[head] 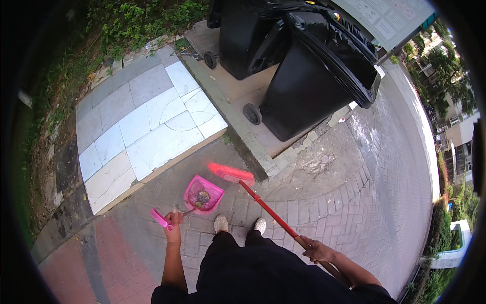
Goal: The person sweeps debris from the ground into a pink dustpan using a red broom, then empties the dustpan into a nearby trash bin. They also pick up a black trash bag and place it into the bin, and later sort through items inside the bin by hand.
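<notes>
My left hand point(173, 223) is closed around the handle of a pink long-handled dustpan point(217, 192), whose pan holds a small heap of dark debris. In my right hand point(317, 250) is the stick of a broom with a red and wooden-coloured handle point(279, 219). Its red bristle head point(231, 174) is just beyond the dustpan, to its upper right, beside the corner of a low tiled curb point(269, 167). Pan and bristles are apart. My two shoes show below the pan.
Black wheeled bins lined with black bags, the nearer one point(303, 87) tilted in view, stand on a raised tiled base. A low platform of pale tiles point(163, 133) lies at the left. Green plants point(133, 22) grow behind it. Brick paving point(341, 216) stretches to the right, under an information board point(391, 22).
</notes>
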A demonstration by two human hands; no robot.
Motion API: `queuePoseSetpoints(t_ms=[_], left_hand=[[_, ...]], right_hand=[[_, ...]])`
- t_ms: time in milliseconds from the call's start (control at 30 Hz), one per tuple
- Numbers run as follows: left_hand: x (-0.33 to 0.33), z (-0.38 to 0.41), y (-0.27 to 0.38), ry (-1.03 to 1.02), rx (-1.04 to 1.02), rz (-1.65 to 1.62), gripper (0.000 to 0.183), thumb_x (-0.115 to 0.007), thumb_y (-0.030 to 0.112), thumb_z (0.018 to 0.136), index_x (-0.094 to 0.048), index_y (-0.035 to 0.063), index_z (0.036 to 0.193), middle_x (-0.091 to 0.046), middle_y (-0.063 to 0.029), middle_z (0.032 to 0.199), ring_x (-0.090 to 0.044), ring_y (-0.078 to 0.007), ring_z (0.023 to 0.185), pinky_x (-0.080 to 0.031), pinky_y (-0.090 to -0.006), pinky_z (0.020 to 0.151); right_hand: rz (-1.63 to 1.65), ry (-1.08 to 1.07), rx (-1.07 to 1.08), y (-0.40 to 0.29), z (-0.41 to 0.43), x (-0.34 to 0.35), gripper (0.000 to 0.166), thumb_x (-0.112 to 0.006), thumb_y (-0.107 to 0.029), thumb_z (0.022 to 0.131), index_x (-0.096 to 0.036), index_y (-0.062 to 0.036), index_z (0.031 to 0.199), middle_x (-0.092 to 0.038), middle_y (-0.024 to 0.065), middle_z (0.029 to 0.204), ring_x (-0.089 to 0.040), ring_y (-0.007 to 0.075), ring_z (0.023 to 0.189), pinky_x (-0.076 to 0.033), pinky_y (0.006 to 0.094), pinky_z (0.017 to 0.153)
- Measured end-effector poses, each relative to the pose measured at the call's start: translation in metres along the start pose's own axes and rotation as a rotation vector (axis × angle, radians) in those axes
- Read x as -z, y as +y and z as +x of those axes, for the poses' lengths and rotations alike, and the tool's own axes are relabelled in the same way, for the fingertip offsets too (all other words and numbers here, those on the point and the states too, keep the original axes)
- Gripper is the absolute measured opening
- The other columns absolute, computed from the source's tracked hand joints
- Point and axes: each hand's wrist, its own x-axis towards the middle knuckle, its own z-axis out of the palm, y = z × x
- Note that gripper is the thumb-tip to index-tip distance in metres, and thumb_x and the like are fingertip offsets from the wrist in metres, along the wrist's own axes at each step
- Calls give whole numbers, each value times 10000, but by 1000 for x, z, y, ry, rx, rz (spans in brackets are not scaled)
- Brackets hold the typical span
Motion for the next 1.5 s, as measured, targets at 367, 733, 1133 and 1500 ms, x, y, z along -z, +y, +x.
queuePoseSetpoints(t_ms=[367,733,1133,1500], left_hand=[[-70,-110,218,-157,-582,-267,379,-455,311,909,-392,80,615,-356,-9,595,-435,-115,657,-475,-307,613],[-239,-244,382,-437,-1277,-52,366,-370,238,946,-367,60,627,-337,-23,662,-368,-104,637,-464,-288,699],[-449,-293,369,-810,-1942,757,301,-585,-7,737,-373,21,525,-407,-97,525,-417,-242,494,-339,-332,478],[-554,-218,371,-550,-1970,453,338,-601,-7,736,-330,18,535,-406,-94,545,-415,-236,510,-351,-315,516]], right_hand=[[172,228,-15,270,4,22,497,-509,-4,746,-372,-71,1220,-506,83,663,-511,166,451,-450,305,382],[729,330,-106,465,42,15,183,-541,-91,792,-502,24,929,-521,95,626,-522,183,456,-448,336,381],[1343,384,-34,502,68,17,208,-491,-6,781,-422,46,970,-487,136,599,-516,242,441,-454,368,365],[885,779,374,546,133,94,135,-578,-155,718,-519,-56,647,-481,88,503,-513,248,483,-410,383,431]])
